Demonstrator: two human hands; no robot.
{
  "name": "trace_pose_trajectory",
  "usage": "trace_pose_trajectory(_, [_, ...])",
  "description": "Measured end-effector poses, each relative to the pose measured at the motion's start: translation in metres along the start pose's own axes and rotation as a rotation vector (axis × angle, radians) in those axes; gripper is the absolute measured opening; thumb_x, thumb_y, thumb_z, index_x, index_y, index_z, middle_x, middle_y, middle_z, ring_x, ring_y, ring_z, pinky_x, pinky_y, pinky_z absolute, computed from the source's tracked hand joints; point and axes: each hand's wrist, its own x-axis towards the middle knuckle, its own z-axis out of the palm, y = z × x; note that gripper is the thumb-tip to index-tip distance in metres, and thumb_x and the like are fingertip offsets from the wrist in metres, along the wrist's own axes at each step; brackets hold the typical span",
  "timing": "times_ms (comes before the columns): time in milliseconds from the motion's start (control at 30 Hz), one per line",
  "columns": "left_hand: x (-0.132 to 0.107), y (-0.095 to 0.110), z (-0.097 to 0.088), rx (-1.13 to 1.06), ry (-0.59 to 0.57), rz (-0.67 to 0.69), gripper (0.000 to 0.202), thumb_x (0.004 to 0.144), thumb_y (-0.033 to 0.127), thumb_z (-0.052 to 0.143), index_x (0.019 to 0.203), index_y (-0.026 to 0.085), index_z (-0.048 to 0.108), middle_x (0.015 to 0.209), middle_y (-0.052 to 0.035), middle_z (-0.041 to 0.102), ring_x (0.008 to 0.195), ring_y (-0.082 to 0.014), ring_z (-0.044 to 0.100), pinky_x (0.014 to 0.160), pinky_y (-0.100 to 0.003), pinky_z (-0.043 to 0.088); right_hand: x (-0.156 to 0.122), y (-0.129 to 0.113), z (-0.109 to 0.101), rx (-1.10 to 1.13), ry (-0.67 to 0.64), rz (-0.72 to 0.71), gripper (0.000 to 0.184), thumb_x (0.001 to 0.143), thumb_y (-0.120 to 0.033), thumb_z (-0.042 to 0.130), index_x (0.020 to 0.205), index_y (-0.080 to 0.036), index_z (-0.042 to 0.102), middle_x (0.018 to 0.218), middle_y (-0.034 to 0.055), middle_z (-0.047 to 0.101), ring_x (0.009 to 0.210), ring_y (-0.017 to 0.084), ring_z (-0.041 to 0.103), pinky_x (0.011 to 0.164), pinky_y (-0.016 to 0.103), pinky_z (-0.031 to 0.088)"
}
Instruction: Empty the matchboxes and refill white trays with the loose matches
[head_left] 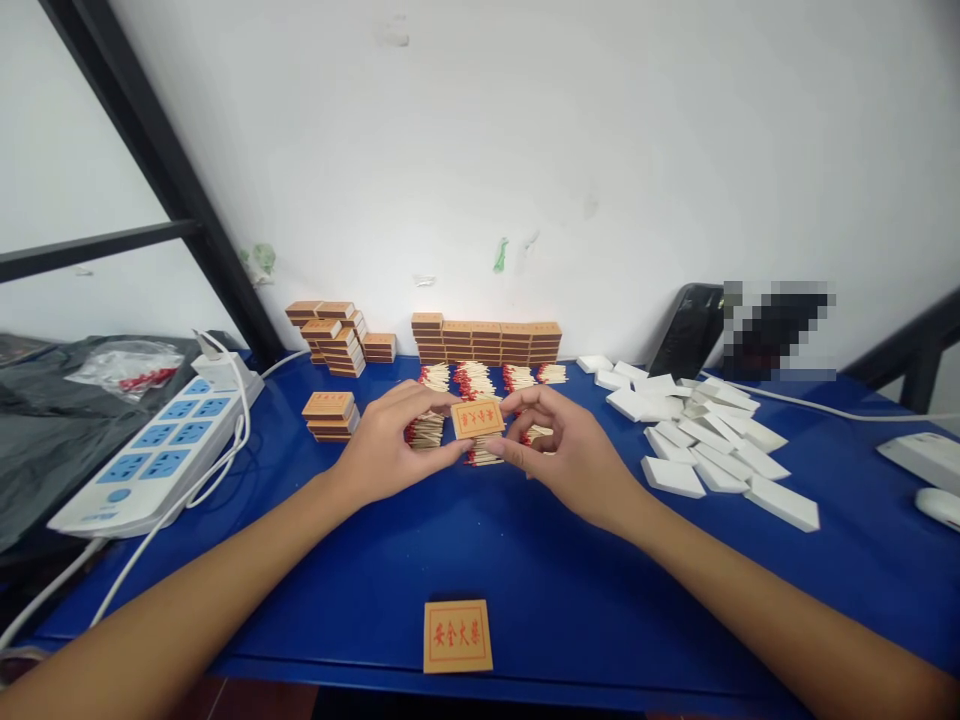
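Between my two hands is a matchbox (478,418), orange with red characters on its upper face. My left hand (397,435) pinches its left end with thumb and fingers. At its right end, my right hand (559,440) grips it the same way, fingers curled. Bundles of red-tipped matches (474,380) lie on the blue table (420,560) behind and under the held box, partly hidden by my hands. Closer to me, near the table's front edge, a second matchbox (458,636) lies flat with its printed face up.
Matchboxes stand in a row (487,343) along the wall and in stacks (330,335) at the back left. White inner trays (705,430) lie heaped on the right, before a dark phone (686,330). A power strip (161,440) with white cables occupies the left side.
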Motion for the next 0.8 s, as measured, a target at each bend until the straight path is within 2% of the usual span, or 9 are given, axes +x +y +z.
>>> trace_pose_trajectory(133, [-0.0015, 0.0012, 0.0027, -0.03, -0.006, 0.001, 0.033, 0.086, 0.03, 0.086, 0.116, 0.02, 0.075, 0.102, -0.0078, 0.079, 0.094, -0.0219, 0.073, 0.085, -0.037, 0.06, -0.0013, -0.0004, 0.0022, 0.121, -0.017, 0.06, 0.046, 0.078, -0.049, 0.09, 0.107, -0.023, 0.065, 0.087, 0.001, 0.066, 0.074, 0.017, 0.063, 0.049, 0.025, 0.054])
trace_pose_trajectory(400, [-0.0014, 0.0056, 0.0037, -0.057, -0.001, 0.037, 0.034, 0.086, 0.026, 0.086, 0.117, 0.02, 0.076, 0.101, -0.008, 0.08, 0.091, -0.0218, 0.073, 0.081, -0.036, 0.06, -0.0029, -0.0012, 0.0074, 0.176, -0.045, 0.108, 0.047, 0.076, -0.051, 0.091, 0.104, -0.021, 0.068, 0.092, 0.0052, 0.072, 0.075, 0.017, 0.063, 0.045, 0.023, 0.055])
trace_pose_trajectory(600, [-0.002, 0.0029, 0.0053, -0.065, -0.029, 0.149, 0.039, 0.089, 0.029, 0.085, 0.125, 0.021, 0.075, 0.102, -0.007, 0.082, 0.091, -0.0218, 0.074, 0.085, -0.037, 0.061, -0.0035, -0.0039, 0.0092, 0.222, -0.099, 0.15, 0.047, 0.078, -0.059, 0.087, 0.095, -0.019, 0.069, 0.075, 0.0012, 0.068, 0.06, 0.013, 0.058, 0.041, 0.023, 0.052])
trace_pose_trajectory(700, [-0.0023, 0.0038, 0.0041, -0.062, -0.051, 0.073, 0.045, 0.087, 0.035, 0.087, 0.128, 0.023, 0.074, 0.109, -0.0077, 0.082, 0.099, -0.0237, 0.075, 0.092, -0.04, 0.061, -0.004, -0.0034, 0.0088, 0.198, -0.05, 0.131, 0.046, 0.079, -0.061, 0.086, 0.092, -0.02, 0.067, 0.069, -0.0002, 0.067, 0.057, 0.014, 0.059, 0.041, 0.024, 0.053])
trace_pose_trajectory(800, [-0.0016, 0.0078, 0.0008, -0.08, -0.04, -0.115, 0.053, 0.084, 0.045, 0.089, 0.13, 0.022, 0.074, 0.117, -0.0096, 0.08, 0.102, -0.0254, 0.074, 0.093, -0.04, 0.061, -0.0042, -0.0016, 0.008, 0.179, 0.038, 0.049, 0.041, 0.083, -0.058, 0.085, 0.091, -0.022, 0.067, 0.071, -0.0008, 0.067, 0.056, 0.014, 0.06, 0.046, 0.027, 0.056])
